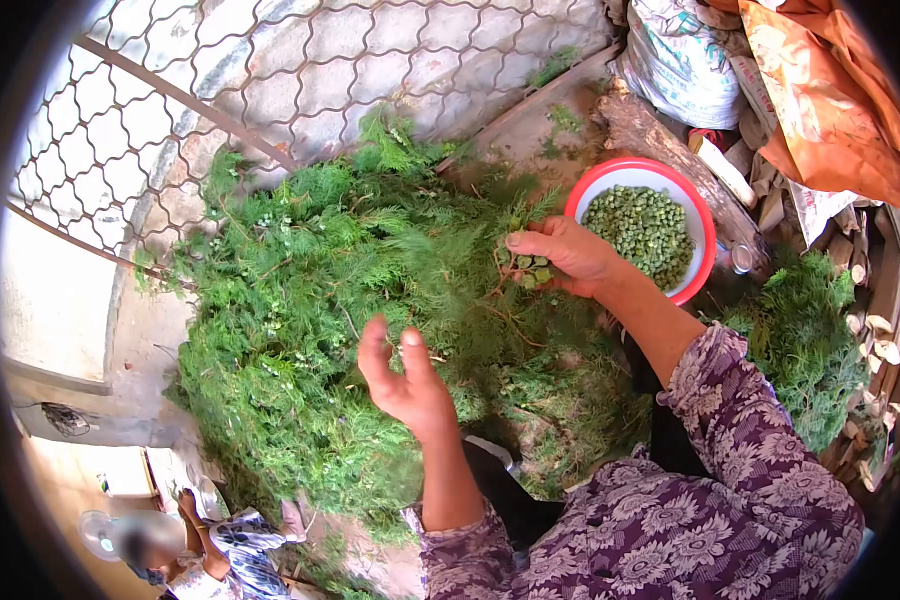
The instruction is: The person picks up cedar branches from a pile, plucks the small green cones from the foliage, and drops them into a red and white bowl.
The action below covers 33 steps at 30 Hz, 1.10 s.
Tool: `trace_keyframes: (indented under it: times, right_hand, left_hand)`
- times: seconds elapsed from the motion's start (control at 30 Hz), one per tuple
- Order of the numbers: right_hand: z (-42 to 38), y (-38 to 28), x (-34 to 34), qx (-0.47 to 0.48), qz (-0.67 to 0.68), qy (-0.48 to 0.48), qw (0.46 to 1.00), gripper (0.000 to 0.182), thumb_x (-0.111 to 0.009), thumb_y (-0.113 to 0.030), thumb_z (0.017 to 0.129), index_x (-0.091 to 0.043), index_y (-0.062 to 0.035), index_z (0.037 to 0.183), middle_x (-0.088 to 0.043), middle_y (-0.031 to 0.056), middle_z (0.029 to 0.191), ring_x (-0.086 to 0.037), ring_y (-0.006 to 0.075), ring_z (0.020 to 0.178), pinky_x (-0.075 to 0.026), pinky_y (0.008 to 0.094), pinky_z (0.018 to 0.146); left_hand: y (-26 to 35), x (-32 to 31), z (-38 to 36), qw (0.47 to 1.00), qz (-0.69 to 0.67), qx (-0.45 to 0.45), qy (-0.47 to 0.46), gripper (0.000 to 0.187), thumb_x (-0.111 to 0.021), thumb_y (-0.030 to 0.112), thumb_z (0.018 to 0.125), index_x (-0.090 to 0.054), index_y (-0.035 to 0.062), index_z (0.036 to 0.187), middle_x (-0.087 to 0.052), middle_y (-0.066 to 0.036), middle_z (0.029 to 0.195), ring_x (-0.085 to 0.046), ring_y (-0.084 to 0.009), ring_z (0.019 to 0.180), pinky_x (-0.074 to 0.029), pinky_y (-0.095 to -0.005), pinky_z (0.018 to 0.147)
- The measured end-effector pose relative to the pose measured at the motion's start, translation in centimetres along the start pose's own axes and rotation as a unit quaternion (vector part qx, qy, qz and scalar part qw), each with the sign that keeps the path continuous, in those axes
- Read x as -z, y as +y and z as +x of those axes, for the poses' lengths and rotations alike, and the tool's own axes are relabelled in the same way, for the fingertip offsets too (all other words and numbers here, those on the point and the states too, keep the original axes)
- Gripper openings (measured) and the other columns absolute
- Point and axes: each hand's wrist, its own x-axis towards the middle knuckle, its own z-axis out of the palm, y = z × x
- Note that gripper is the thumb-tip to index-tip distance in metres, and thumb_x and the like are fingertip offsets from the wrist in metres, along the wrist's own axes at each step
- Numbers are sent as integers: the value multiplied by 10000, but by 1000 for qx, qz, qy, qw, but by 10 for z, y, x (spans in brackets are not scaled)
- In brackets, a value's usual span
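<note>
One small cluster of green cones (535,272) is pinched in the right hand (573,253), thumb pressed toward the fingers, left of one red-rimmed basin (710,237) holding too many cones to count. The cluster shows below the thumb tip; its long axis and pointing cannot be told. One left hand (408,385), fingers apart and grasping nothing, hovers over one large greenery heap (300,270).

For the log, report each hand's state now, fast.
Left hand: open, nothing visible in its fingers, above the green branches.
Right hand: closed on some small green cones.
</note>
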Motion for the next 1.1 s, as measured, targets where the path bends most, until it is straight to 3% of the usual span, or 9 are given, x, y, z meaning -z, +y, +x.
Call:
trace_keyframes:
  times: [0.07,0.17,0.3,0.5,0.6,0.8,0.87,0.97,1.1]
  right_hand:
    - [9,8,5,14,-23,-2,1000,217,-627,-201,798,-593,-24,918,-620,40,808,-590,116,692,-495,253,607]
    - [12,15,5,32,-47,-7,998,221,-625,-194,800,-592,-5,911,-620,49,793,-583,119,681,-477,254,607]
    - [9,19,-5,57,-60,-63,995,238,-629,-190,797,-590,19,904,-615,49,780,-570,117,674,-446,246,624]
    - [1,30,-22,41,-55,-93,993,212,-635,-170,790,-591,11,891,-596,26,759,-541,90,655,-421,224,615]
    - [1,32,-20,20,-68,-98,993,242,-637,-204,788,-602,-3,918,-600,31,823,-540,87,706,-440,239,635]
    - [-9,10,-15,-32,-90,-98,991,294,-580,-305,839,-569,-20,908,-576,26,759,-566,100,622,-444,205,517]
    - [-10,4,-10,-39,-121,-82,989,316,-561,-335,849,-563,-27,921,-580,35,769,-578,110,619,-451,203,508]
    - [-4,-1,2,-25,-86,-61,994,324,-546,-342,856,-546,-38,969,-590,46,796,-590,113,621,-464,202,512]
    - [-6,-7,12,44,-33,10,998,278,-583,-338,834,-554,-67,885,-600,27,767,-572,87,600,-448,186,514]
  left_hand:
    - [1,6,-9,931,117,-254,-234,191,-614,3,755,-581,32,941,-605,-46,868,-556,-167,781,-435,-256,712]
    - [2,-6,-35,886,173,-257,-346,221,-614,-24,732,-587,11,948,-610,-84,879,-572,-177,775,-454,-272,719]
    - [-7,-12,-30,904,197,-248,-288,248,-612,-22,729,-570,-16,974,-613,-106,910,-579,-181,823,-454,-284,753]
    - [-26,-18,-34,928,239,-107,-265,352,-610,-6,714,-514,-10,1053,-612,-117,945,-582,-181,876,-451,-277,782]
    - [-28,-18,-33,933,225,-11,-281,439,-556,-40,680,-470,-12,1109,-582,-162,975,-599,-265,879,-461,-316,784]
    - [-32,-17,-29,957,119,-15,-265,250,-565,-36,748,-549,-4,995,-615,-47,863,-569,-111,726,-475,-250,688]
    - [-27,-18,-26,958,14,140,-251,159,-533,-46,782,-581,-7,929,-620,-63,838,-579,-138,676,-472,-259,618]
    - [-29,-15,-17,936,-65,259,-229,114,-556,-4,803,-591,-1,912,-620,-63,802,-560,-133,597,-457,-254,555]
    - [-22,-15,-15,918,-88,335,-193,106,-577,25,797,-590,1,900,-626,-81,774,-559,-144,571,-459,-257,537]
